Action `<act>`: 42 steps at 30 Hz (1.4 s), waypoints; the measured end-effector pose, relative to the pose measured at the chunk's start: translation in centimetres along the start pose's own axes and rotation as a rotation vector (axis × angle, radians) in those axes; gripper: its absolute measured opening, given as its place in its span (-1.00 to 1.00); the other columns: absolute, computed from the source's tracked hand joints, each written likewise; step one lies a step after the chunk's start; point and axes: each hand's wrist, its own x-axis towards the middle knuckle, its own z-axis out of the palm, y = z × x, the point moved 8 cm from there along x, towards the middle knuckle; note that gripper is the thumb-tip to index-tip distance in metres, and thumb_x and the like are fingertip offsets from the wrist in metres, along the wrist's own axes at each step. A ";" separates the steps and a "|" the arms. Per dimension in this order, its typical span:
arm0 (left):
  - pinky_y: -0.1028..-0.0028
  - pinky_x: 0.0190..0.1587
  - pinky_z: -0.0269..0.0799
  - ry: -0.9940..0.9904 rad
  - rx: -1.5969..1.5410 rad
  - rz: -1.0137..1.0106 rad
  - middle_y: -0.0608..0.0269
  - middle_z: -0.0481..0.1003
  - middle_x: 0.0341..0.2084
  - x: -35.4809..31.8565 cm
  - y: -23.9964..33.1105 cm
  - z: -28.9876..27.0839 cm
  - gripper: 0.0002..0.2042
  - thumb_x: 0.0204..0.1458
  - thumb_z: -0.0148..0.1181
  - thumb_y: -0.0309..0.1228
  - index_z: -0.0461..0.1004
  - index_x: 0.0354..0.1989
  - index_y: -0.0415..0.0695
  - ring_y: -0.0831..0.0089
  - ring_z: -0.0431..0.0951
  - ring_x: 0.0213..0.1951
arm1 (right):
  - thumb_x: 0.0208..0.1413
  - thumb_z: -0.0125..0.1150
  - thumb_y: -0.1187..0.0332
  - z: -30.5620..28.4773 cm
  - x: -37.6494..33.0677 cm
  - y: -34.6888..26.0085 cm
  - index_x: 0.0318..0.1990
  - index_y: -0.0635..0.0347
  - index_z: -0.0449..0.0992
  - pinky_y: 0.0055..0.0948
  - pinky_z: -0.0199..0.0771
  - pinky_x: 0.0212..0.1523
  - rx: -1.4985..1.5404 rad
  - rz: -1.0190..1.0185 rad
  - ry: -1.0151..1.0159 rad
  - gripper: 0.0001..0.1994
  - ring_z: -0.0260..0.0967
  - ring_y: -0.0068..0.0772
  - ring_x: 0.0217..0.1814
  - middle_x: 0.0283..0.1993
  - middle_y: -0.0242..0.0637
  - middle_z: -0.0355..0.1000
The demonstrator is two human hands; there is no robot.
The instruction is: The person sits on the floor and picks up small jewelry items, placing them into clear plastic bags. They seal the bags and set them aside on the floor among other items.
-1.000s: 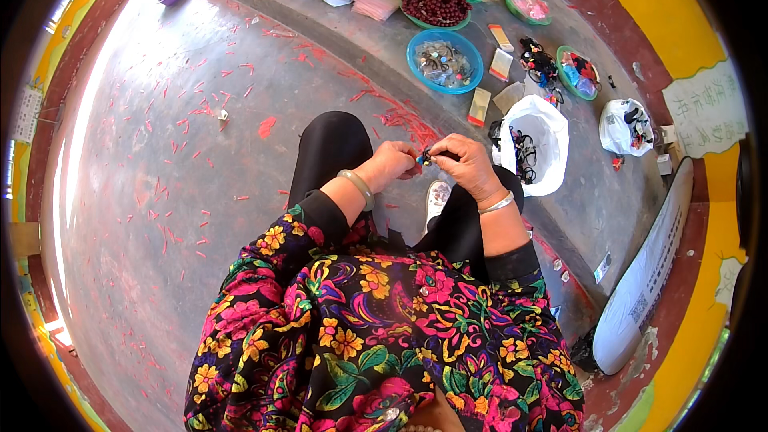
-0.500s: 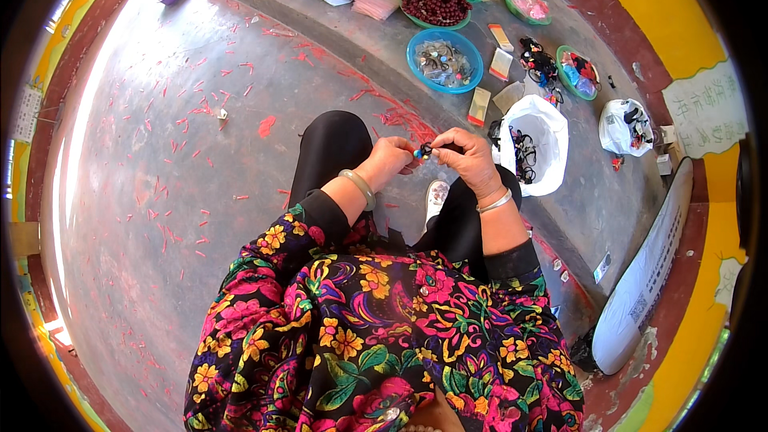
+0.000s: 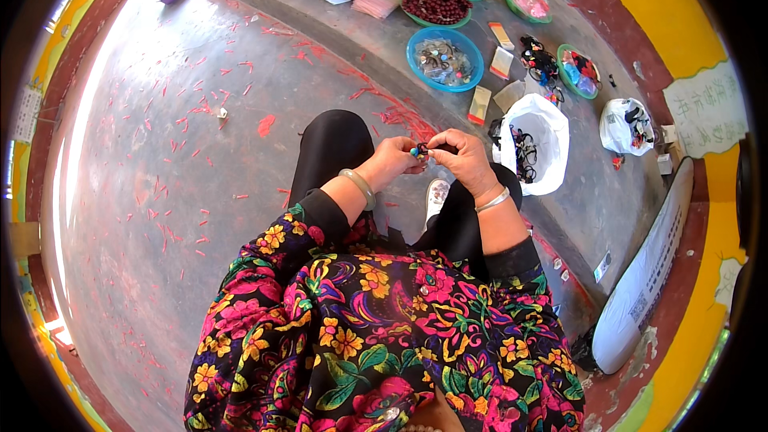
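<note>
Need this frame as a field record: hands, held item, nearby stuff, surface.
left hand: pinches small beads at the fingertips, pale bangle on wrist
right hand: meets the left at the beads, silver bangle on wrist
grip: both fingertip pinches; thread too small to tell
nearby: white bag by the right knee, blue bowl of small parts, green bowl of dark red beads
surface: grey concrete floor scattered with red scraps
</note>
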 end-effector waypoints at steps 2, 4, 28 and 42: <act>0.48 -0.13 0.46 0.007 0.008 0.005 0.17 0.49 -0.32 -0.1 0.2 -0.1 -0.78 0.01 0.14 -0.47 0.39 -0.18 -0.30 0.42 0.54 -0.24 | -0.12 0.21 0.54 -0.1 -0.1 -0.5 -0.33 0.26 0.50 -0.57 0.35 -0.35 -0.179 -0.068 0.012 -0.86 0.37 -0.54 -0.38 -0.40 -0.35 0.40; 0.47 -0.12 0.46 0.006 -0.003 -0.001 0.20 0.49 -0.33 -0.2 0.1 -0.1 -0.80 0.01 0.12 -0.50 0.39 -0.19 -0.29 0.42 0.54 -0.24 | -0.13 0.18 0.53 0.1 -0.3 -1.4 -0.33 0.23 0.50 -0.51 0.37 -0.33 -0.317 -0.149 0.030 -0.85 0.39 -0.41 -0.36 -0.38 -0.30 0.40; 0.39 -0.20 0.55 -0.113 0.267 -0.045 0.15 0.45 -0.19 -1.3 0.6 1.5 -0.72 0.06 -0.10 -0.59 0.42 -0.07 -0.25 0.38 0.48 -0.14 | -0.18 0.15 0.54 1.2 -0.5 2.3 -0.37 0.22 0.56 -0.45 0.38 -0.30 -0.475 -0.067 -0.205 -0.85 0.40 -0.33 -0.33 -0.43 -0.26 0.41; 0.35 -0.11 0.52 -0.142 0.224 0.031 0.12 0.41 -0.15 -0.7 0.1 1.8 -0.70 0.14 -0.18 -0.55 0.32 0.03 -0.25 0.35 0.45 -0.08 | -0.24 0.20 0.47 1.7 -0.7 1.7 -0.37 0.14 0.56 -0.41 0.36 -0.30 -0.446 -0.088 -0.231 -0.82 0.39 -0.27 -0.34 -0.47 -0.24 0.39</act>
